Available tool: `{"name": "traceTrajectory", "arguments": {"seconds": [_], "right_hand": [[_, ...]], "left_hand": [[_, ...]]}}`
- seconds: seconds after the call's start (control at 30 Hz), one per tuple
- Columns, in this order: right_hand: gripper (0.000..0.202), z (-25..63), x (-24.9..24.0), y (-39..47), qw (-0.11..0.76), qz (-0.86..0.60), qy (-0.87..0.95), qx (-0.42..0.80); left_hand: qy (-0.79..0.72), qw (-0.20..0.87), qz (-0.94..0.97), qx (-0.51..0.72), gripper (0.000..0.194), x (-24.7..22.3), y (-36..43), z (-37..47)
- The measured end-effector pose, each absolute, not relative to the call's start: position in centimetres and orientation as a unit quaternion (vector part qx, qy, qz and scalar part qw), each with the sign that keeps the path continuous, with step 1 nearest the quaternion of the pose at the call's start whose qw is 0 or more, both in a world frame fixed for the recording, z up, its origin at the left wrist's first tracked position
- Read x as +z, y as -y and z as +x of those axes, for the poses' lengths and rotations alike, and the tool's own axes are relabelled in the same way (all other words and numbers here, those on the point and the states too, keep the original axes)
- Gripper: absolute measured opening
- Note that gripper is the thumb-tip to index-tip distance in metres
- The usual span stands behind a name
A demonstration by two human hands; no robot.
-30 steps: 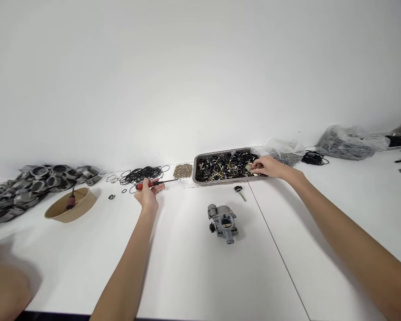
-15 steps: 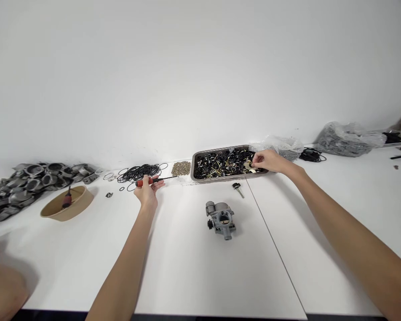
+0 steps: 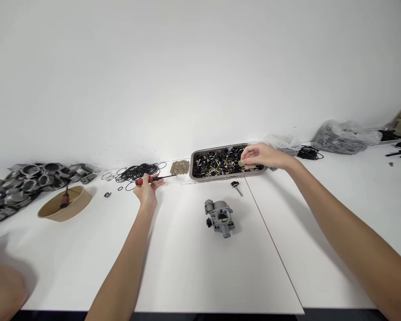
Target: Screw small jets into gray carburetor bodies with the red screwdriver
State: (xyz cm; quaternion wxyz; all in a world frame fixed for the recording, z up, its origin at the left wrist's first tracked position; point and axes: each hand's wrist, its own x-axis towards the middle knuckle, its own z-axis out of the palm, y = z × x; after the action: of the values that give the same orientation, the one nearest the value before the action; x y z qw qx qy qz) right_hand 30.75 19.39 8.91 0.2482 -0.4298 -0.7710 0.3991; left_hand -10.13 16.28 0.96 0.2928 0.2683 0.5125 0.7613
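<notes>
A red and black screwdriver [image 3: 148, 181] is in my left hand [image 3: 146, 191], its thin shaft pointing right toward a small heap of brass parts [image 3: 179, 167]. Over the right end of a metal tray [image 3: 193, 171] full of small black and brass parts, my right hand [image 3: 258, 155] pinches a small yellowish metal piece [image 3: 241, 163]. A grey carburetor [image 3: 220, 217] rests on the white table in front of the tray. Between them lies a black-headed screw-like part [image 3: 236, 188].
Black rubber rings [image 3: 138, 172] lie left of the brass heap. Further left are a tan bowl [image 3: 76, 206] holding another screwdriver and a pile of grey castings [image 3: 30, 183]. Plastic bags [image 3: 345, 136] sit back right. Another person's arm [image 3: 3, 285] shows at lower left.
My right hand has shifted left over the tray and now holds the yellowish piece at its fingertips. My left hand keeps the screwdriver in nearly the same place. The view has moved slightly.
</notes>
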Motion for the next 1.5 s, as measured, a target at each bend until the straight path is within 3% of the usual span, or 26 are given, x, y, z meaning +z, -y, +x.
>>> {"name": "traceTrajectory", "arguments": {"seconds": [0.43, 0.6, 0.9, 1.5], "right_hand": [[0.018, 27.9, 11.6, -16.4, 0.212, -0.392, 0.8, 0.402], [0.02, 25.3, 11.8, -14.6, 0.127, -0.314, 0.82, 0.461], [0.011, 21.8, 10.6, -11.9, -0.004, -0.255, 0.895, 0.367], [0.014, 21.4, 10.1, -10.5, -0.011, -0.298, 0.893, 0.337]], "left_hand": [[-0.502, 0.297, 0.285, 0.761, 0.024, 1.7, -16.1, -9.7], [-0.499, 0.295, 0.29, 0.762, 0.025, 1.8, -15.9, -9.5], [-0.5, 0.298, 0.291, 0.76, 0.024, 1.7, -16.0, -9.8], [-0.505, 0.298, 0.285, 0.758, 0.021, 1.9, -15.9, -9.6]]}}
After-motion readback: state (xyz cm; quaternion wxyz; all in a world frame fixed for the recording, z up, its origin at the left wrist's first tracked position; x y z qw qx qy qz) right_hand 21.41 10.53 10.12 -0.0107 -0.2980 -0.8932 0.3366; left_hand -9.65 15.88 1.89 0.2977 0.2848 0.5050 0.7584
